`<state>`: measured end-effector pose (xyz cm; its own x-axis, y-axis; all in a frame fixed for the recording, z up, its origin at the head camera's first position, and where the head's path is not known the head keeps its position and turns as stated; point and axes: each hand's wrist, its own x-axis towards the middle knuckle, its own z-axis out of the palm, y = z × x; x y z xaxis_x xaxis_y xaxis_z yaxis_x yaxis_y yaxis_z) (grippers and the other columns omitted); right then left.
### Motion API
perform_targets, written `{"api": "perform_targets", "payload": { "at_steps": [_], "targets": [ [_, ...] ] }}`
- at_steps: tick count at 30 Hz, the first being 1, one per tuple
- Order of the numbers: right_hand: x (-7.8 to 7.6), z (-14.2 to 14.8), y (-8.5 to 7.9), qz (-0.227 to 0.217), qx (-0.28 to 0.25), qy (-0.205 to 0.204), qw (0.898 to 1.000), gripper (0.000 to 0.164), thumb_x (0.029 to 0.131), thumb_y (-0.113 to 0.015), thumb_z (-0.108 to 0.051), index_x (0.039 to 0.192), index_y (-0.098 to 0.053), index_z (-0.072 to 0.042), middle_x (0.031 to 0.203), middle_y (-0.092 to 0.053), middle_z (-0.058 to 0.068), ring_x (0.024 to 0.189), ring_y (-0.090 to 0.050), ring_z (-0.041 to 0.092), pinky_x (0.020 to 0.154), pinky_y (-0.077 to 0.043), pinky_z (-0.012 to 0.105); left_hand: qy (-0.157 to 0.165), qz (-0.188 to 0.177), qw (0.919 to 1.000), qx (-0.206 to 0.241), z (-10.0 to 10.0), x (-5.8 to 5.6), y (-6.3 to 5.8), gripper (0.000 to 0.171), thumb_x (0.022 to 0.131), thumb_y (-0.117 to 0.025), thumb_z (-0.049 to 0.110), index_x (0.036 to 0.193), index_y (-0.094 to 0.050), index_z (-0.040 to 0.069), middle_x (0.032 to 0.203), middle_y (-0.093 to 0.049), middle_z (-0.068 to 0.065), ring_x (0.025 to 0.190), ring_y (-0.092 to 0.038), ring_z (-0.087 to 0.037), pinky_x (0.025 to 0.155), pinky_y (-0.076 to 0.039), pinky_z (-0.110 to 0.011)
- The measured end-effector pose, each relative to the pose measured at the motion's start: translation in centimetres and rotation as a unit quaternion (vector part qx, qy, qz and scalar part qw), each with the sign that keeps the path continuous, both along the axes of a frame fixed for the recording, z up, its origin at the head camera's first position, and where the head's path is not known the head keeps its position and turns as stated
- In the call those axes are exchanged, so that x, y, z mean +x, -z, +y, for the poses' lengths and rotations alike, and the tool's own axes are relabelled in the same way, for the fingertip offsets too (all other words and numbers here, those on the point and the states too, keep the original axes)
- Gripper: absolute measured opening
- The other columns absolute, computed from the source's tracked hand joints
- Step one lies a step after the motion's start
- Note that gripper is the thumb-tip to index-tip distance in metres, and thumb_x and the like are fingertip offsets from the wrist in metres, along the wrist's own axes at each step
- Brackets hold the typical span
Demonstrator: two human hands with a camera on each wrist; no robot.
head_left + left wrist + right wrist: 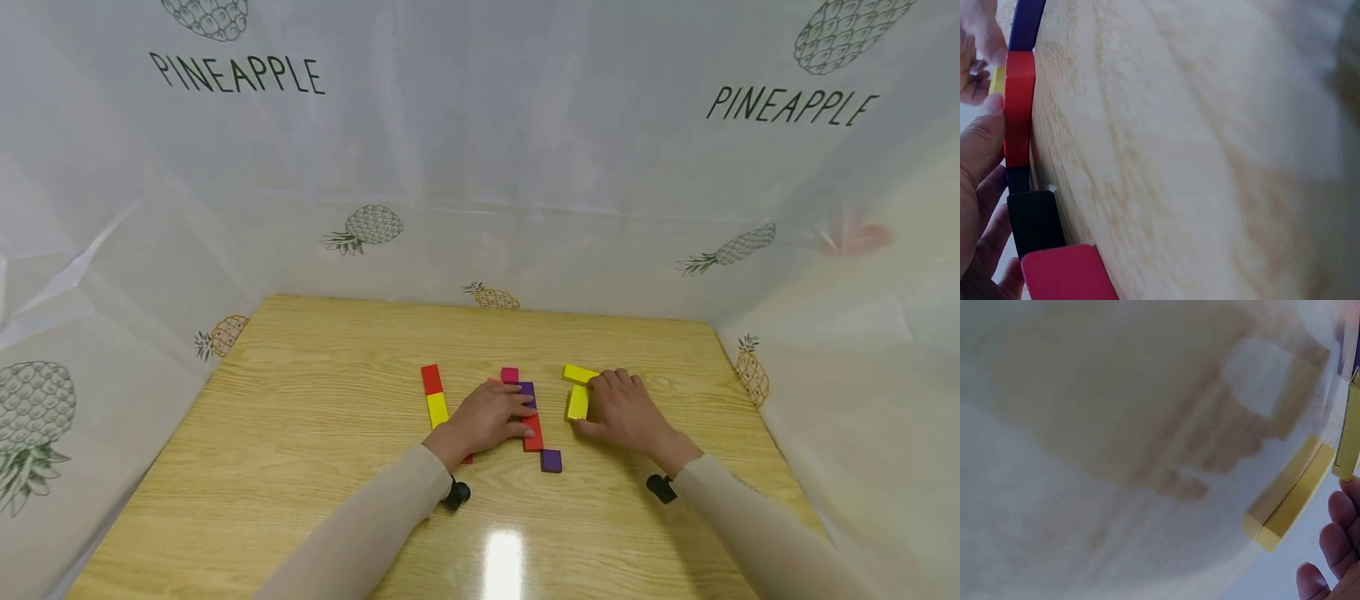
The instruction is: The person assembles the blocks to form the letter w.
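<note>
My left hand lies over a line of blocks, its fingers spread and touching a purple block and a red block. In the left wrist view the thumb rests against that red block's side. A pink block stands at the line's far end, a small purple block at its near end. To the right, my right hand holds a yellow block by its ends between thumb and fingers. Another yellow block lies crosswise just beyond it.
Left of my left hand, a red block and a yellow block lie end to end. Another red block is mostly hidden under the wrist. The wooden table is surrounded by a pineapple-print sheet.
</note>
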<state>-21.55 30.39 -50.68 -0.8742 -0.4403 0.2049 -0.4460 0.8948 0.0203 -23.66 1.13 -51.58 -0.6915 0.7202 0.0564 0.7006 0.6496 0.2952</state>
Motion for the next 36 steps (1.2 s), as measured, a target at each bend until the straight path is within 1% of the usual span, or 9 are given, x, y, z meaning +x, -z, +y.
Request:
{"api": "perform_targets", "payload": {
  "at_steps": [4,10,16,19,26,36],
  "targets": [
    [0.8,0.2,0.5,-0.002,-0.002,-0.007,1.000,0.063,0.086,-0.078,-0.055,0.116,-0.065,-0.001,0.114,-0.065,0.016,0.107,-0.057,0.037,0.088,-0.049,0.054,0.001,0.002,1.0000,0.003,-0.1,0.0,0.0,0.046,0.101,-0.066,0.051,0.140,-0.071,0.026,0.151,-0.062,0.009,0.150,-0.047,-0.018,0.128,-0.031,-0.044],
    [1.9,-0.1,0.9,-0.022,-0.020,-0.010,1.000,0.061,0.086,-0.078,-0.055,0.116,-0.065,-0.004,0.115,-0.066,0.013,0.105,-0.054,0.033,0.089,-0.047,0.054,0.000,-0.001,1.0000,0.008,-0.1,0.0,-0.1,0.047,0.101,-0.066,0.050,0.140,-0.072,0.025,0.151,-0.062,0.008,0.150,-0.048,-0.019,0.128,-0.031,-0.044],
    [2.6,-0.4,1.0,-0.009,-0.033,-0.026,0.999,0.059,0.084,-0.080,-0.051,0.115,-0.065,-0.003,0.110,-0.066,0.012,0.102,-0.054,0.031,0.089,-0.047,0.052,-0.002,-0.003,1.0000,0.002,0.0,0.1,-0.1,0.048,0.101,-0.066,0.051,0.141,-0.071,0.026,0.151,-0.062,0.009,0.150,-0.047,-0.018,0.129,-0.030,-0.044],
    [2.9,-0.5,1.0,-0.012,-0.035,-0.028,0.999,0.059,0.084,-0.080,-0.051,0.116,-0.065,-0.003,0.110,-0.065,0.010,0.103,-0.055,0.031,0.089,-0.047,0.051,-0.002,-0.005,1.0000,0.000,0.0,0.1,-0.2,0.048,0.101,-0.066,0.051,0.141,-0.071,0.025,0.151,-0.062,0.008,0.150,-0.047,-0.018,0.129,-0.030,-0.044],
    [3.3,-0.7,1.0,-0.037,-0.034,-0.027,0.998,0.062,0.086,-0.078,-0.054,0.120,-0.066,-0.004,0.116,-0.066,0.010,0.109,-0.057,0.031,0.092,-0.047,0.052,0.000,0.002,1.0000,-0.010,0.0,0.1,-0.3,0.047,0.102,-0.064,0.052,0.141,-0.070,0.027,0.153,-0.061,0.008,0.151,-0.046,-0.017,0.129,-0.030,-0.045],
    [3.6,-1.0,1.1,-0.017,-0.025,-0.047,0.998,0.059,0.086,-0.077,-0.052,0.119,-0.066,-0.004,0.116,-0.066,0.010,0.104,-0.056,0.029,0.087,-0.048,0.049,-0.002,-0.008,0.9999,-0.007,0.0,0.1,-0.4,0.048,0.102,-0.064,0.051,0.142,-0.069,0.026,0.151,-0.062,0.008,0.151,-0.045,-0.018,0.129,-0.028,-0.045]
  ]
}}
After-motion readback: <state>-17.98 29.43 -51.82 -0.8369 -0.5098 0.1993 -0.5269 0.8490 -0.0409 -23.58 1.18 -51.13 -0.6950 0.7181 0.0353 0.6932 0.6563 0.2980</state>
